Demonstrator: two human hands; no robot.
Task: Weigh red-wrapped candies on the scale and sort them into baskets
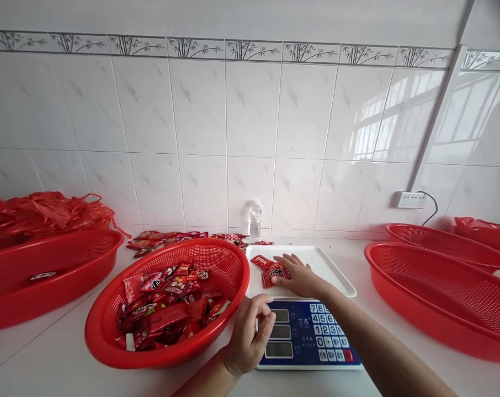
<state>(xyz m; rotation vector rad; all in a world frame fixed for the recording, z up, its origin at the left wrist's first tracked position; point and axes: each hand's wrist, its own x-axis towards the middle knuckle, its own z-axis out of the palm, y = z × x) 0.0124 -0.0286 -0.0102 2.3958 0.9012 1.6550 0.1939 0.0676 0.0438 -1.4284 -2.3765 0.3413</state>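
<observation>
My right hand (302,277) lies over the white weighing tray (335,273), fingers spread, its fingertips touching small red snack packets (270,274). My left hand (252,331) hovers at the left edge of the blue digital scale (302,342), close to the basket rim. Its fingers are loosely curled with the thumb apart, and nothing shows between them. To the left stands a red oval plastic basket (96,336) holding many shiny red wrapped packets (167,309). The scale's displays look blank.
More red packets (163,238) lie along the wall behind the basket, beside a clear plastic bottle (255,220). Another basket (68,286) is at far left, with red plastic bags (51,212) behind it. Two red baskets (424,309) stand right, below a power socket (410,200).
</observation>
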